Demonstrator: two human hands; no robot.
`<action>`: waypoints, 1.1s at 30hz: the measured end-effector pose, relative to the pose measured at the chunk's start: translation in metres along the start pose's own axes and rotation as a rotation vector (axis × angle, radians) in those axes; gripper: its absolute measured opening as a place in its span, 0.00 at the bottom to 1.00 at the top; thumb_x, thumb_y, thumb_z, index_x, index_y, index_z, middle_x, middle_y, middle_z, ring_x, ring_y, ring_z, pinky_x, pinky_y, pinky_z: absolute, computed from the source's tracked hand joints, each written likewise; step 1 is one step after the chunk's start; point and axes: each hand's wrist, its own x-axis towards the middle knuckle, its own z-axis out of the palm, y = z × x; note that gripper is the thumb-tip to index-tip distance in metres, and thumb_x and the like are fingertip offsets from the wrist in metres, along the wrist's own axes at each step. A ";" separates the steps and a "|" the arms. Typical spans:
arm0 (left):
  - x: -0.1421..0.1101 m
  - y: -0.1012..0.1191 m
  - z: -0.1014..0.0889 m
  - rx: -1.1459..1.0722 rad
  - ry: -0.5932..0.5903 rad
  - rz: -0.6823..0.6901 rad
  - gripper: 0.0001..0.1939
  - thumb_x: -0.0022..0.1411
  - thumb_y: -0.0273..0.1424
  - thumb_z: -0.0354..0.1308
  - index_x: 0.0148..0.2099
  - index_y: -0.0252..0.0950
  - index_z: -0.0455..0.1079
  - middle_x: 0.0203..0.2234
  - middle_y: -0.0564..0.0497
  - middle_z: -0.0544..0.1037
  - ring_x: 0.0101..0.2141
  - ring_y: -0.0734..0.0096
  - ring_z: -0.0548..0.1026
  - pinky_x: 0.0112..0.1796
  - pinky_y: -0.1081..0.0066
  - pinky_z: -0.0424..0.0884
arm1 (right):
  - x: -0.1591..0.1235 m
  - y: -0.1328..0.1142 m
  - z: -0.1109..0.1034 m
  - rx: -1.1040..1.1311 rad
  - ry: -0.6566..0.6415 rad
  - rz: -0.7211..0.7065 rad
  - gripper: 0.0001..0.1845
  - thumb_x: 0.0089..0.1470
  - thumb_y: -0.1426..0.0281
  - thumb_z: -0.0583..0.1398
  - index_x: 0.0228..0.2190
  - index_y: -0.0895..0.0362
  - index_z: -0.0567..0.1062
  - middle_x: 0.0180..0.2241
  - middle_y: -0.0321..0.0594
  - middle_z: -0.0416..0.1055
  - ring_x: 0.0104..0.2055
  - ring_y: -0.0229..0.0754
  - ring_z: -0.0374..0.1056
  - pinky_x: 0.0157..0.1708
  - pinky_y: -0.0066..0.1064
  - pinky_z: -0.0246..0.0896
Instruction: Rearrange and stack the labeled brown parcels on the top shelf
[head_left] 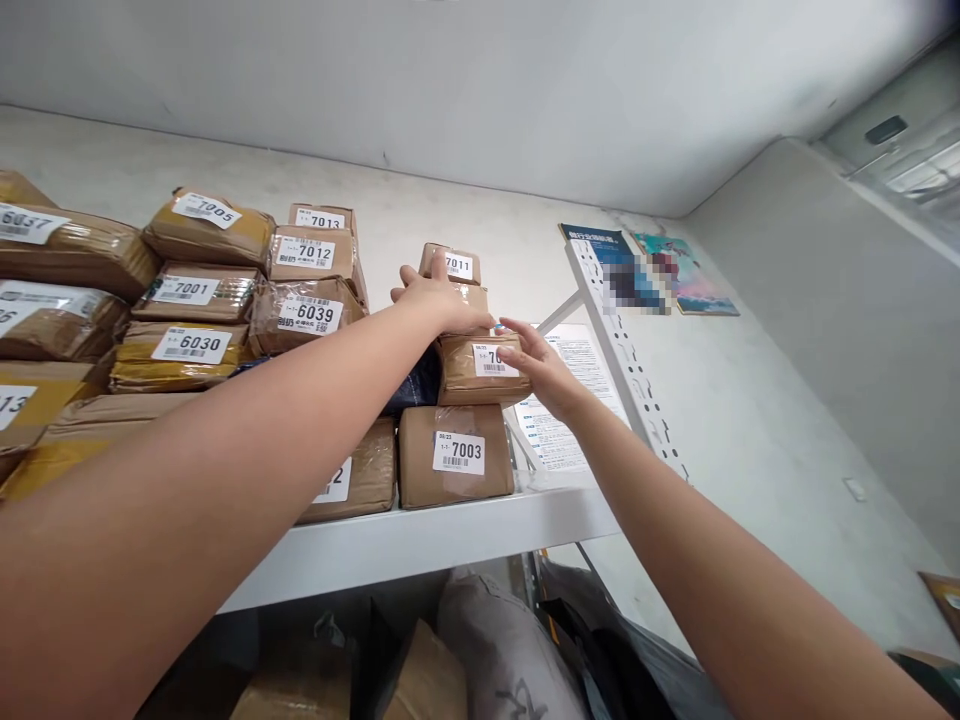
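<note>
My left hand (435,298) reaches up in front of a small cardboard box (462,265) labelled 7011, its fingers spread. It partly covers that box and another carton (474,296) just below it. My right hand (546,372) has its fingers stretched out against the right front of a taped cardboard box (463,372), over a label that starts with 70. Whether the left fingertips touch a box, I cannot tell. Beneath these stands a larger box (420,455) labelled 7003.
Several labelled parcels (206,290) are stacked to the left on the white metal shelf (420,535). A perforated upright (622,350) rises at the shelf's right end, with a printed sheet (559,430) behind it. Below the shelf are a grey bag (495,640) and cartons (427,675).
</note>
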 end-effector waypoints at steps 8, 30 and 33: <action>-0.009 0.005 -0.004 -0.011 -0.029 -0.139 0.64 0.39 0.53 0.63 0.69 0.41 0.29 0.60 0.31 0.54 0.53 0.38 0.63 0.45 0.48 0.67 | 0.030 -0.037 -0.007 -0.332 -0.196 0.129 0.33 0.36 0.51 0.69 0.42 0.56 0.75 0.42 0.47 0.75 0.45 0.53 0.71 0.49 0.48 0.66; -0.001 -0.010 -0.033 0.490 0.002 -0.156 0.63 0.41 0.60 0.56 0.69 0.30 0.36 0.62 0.34 0.58 0.61 0.29 0.45 0.55 0.45 0.46 | 0.070 -0.066 0.027 -0.656 -0.341 -0.017 0.27 0.43 0.51 0.64 0.42 0.53 0.76 0.40 0.44 0.76 0.44 0.52 0.70 0.50 0.49 0.63; -0.009 -0.013 -0.031 0.562 -0.004 -0.141 0.64 0.44 0.62 0.50 0.69 0.23 0.32 0.62 0.31 0.57 0.63 0.35 0.45 0.57 0.50 0.46 | 0.057 -0.060 0.011 -0.605 -0.184 0.083 0.31 0.44 0.47 0.62 0.43 0.55 0.75 0.39 0.47 0.76 0.42 0.51 0.71 0.47 0.48 0.64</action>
